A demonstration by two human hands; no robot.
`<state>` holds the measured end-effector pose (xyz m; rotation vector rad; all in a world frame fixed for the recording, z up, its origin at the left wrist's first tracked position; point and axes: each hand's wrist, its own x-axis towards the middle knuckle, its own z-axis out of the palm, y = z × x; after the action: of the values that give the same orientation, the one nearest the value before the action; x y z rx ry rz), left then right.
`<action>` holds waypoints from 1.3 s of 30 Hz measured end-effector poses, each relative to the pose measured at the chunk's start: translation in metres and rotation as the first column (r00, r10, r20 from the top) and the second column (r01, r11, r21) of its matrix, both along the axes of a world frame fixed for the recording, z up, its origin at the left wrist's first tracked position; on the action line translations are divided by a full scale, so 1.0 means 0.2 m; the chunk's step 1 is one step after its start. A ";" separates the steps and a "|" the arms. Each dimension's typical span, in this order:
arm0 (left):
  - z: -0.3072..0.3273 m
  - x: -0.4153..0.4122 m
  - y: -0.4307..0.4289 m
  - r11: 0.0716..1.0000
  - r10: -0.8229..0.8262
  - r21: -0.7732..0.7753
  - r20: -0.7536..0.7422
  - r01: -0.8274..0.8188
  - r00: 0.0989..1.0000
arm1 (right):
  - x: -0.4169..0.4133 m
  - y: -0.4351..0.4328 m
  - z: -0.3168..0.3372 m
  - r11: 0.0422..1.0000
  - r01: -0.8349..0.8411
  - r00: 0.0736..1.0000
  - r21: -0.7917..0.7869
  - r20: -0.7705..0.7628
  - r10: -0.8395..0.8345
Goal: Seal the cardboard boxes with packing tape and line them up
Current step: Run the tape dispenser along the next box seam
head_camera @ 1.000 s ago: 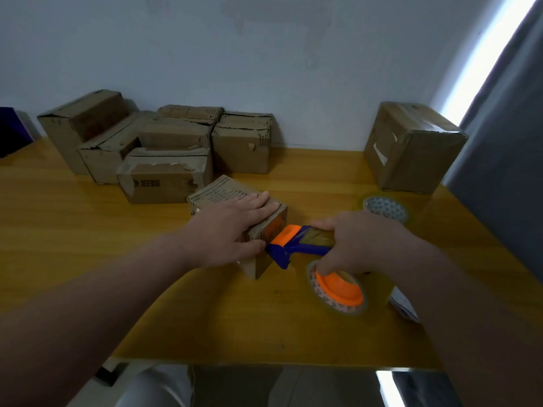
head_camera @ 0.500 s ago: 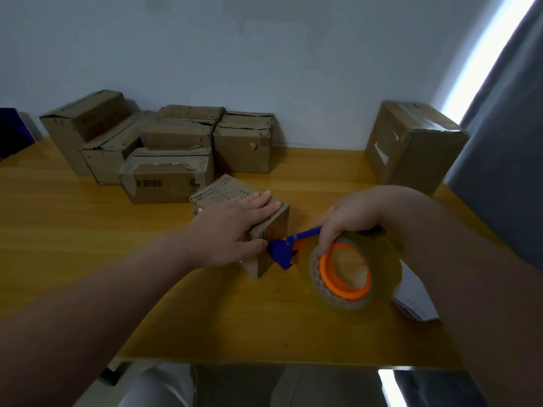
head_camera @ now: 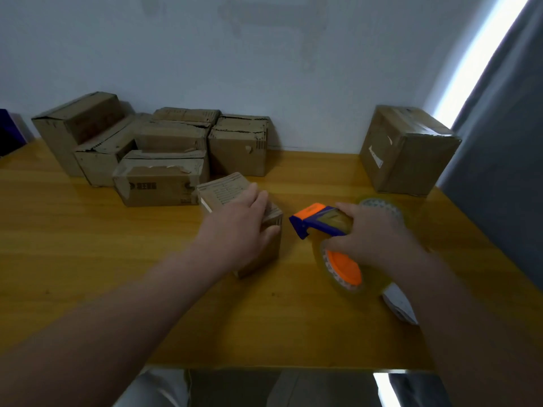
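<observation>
A small cardboard box [head_camera: 223, 190] lies in the middle of the wooden table [head_camera: 88, 245]. My left hand [head_camera: 238, 227] rests flat on top of it, fingers wrapped over its right edge. My right hand [head_camera: 370, 236] grips a blue and orange tape dispenser [head_camera: 314, 220] with a clear tape roll on an orange hub [head_camera: 343, 268]. The dispenser's head hangs just right of the box, a small gap apart. Several more cardboard boxes [head_camera: 158, 183] are clustered at the back left against the wall.
A larger cardboard box [head_camera: 408, 151] stands at the back right near a grey curtain [head_camera: 505, 160]. A spare tape roll [head_camera: 379, 205] lies behind my right hand. White paper [head_camera: 399, 304] lies under my right forearm. The table's front edge is close to me.
My right hand has lifted the dispenser off the box's right side and turned it level, a little to the right. My left hand has stayed on the box.
</observation>
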<state>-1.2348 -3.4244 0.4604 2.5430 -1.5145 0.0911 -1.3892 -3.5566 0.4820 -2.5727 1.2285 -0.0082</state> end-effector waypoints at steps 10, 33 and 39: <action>-0.03 0.06 -0.04 0.989 -0.069 0.139 0.110 0.054 0.991 | -0.07 0.01 -0.05 0.998 0.023 0.999 -0.063 -0.034 -0.025; 0.25 0.11 0.03 0.903 -0.154 -0.246 -0.951 -0.352 0.269 | -0.14 0.09 0.07 0.960 -0.229 0.737 -0.162 0.615 0.280; 0.28 0.09 0.07 0.922 -0.177 -0.183 -0.983 -0.342 0.049 | -0.15 0.12 0.06 0.943 -0.265 0.710 -0.200 0.622 0.331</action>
<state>-1.2165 -3.4108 0.5160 1.4821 -0.5577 -1.0892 -1.4191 -3.5320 0.4949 -2.4634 0.5467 -0.8432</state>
